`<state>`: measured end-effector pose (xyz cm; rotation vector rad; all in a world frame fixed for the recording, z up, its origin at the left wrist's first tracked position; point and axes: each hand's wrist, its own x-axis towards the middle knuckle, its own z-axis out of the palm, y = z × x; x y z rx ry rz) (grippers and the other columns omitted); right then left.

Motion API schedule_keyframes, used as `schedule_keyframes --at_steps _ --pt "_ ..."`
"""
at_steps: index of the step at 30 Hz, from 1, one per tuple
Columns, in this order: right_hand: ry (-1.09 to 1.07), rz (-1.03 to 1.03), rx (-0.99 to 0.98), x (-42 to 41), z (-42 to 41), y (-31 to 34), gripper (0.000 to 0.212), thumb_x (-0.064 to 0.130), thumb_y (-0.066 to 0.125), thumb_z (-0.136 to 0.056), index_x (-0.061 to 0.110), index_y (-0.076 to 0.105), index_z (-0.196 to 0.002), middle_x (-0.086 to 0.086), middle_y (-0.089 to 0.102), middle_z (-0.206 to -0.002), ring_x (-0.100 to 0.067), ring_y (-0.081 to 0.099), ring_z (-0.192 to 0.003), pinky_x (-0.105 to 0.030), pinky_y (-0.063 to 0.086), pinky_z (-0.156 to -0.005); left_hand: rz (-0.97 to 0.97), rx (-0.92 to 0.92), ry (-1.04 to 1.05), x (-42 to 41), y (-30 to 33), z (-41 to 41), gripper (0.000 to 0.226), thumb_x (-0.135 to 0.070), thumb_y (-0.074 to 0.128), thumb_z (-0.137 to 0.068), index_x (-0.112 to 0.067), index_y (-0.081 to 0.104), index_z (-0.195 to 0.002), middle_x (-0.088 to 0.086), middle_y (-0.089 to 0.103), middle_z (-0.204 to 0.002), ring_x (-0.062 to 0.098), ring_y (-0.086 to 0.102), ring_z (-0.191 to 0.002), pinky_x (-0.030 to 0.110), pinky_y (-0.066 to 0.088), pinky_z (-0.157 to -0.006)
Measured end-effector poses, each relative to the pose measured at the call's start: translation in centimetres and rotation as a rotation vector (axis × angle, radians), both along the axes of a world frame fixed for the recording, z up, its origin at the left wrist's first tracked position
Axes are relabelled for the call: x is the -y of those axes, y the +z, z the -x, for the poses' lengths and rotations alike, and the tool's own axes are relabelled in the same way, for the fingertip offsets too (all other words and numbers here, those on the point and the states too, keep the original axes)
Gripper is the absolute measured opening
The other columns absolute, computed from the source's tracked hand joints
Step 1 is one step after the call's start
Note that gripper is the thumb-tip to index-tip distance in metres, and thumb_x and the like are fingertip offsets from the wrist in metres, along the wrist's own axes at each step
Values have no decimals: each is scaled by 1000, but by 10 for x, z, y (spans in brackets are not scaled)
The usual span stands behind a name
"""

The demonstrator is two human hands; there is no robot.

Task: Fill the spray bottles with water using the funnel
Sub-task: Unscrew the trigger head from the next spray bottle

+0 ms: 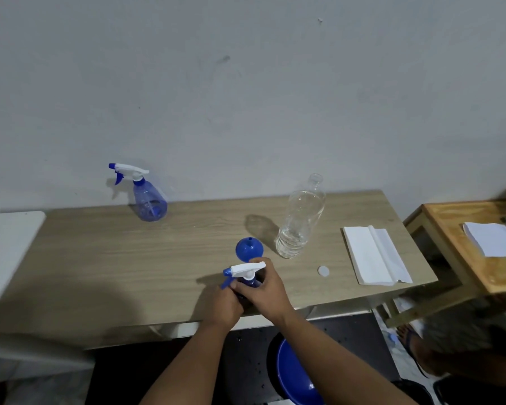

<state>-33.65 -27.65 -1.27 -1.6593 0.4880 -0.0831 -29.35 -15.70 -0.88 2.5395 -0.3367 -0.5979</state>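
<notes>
two spray bottles (149, 200) (246, 276), one funnel (248, 249), one water bottle (300, 220)

Wall (246, 83): plain grey — scuffed.
Table (100, 258): light wood-grain, against wall.
Side table (456, 247): orange-brown wood, right.
Floor (246, 361): dark.

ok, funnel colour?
Blue; the funnel lies mouth-down on the table, seen in the head view.

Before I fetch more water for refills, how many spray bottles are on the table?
2: one spray bottle stands far left by the wall; the other is gripped in both hands at the near edge.
</notes>
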Motion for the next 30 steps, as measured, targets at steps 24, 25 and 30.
schedule_keyframes --at_steps 24,25,30 --pt "-266 247 260 54 -26 97 19 33 70 -96 20 63 -84 -4 61 -70 -12 54 -64 -37 48 -64 141 -48 -1 -9 7 -5 54 -37 84 -74 -30 63 -123 -8 72 -112 15 66 -105 10 37 -66" --pt "-247 295 164 60 -22 87 22 35 70 -95 21 61 -80 0 60 -67 -11 54 -62 -35 47 -63 156 -39 -17 -9 9 -4 58 -37 84 -74 -31 61 -127 -10 71 -116 14 65 -108 10 35 -66" --pt "-6 475 -349 74 10 13 29 43 65 -97 21 63 -78 2 66 -73 -23 65 -75 -40 53 -73 157 10 -49 -11 20 -3 61 -43 85 -71 -36 61 -127 -16 70 -117 8 65 -106 14 36 -74"
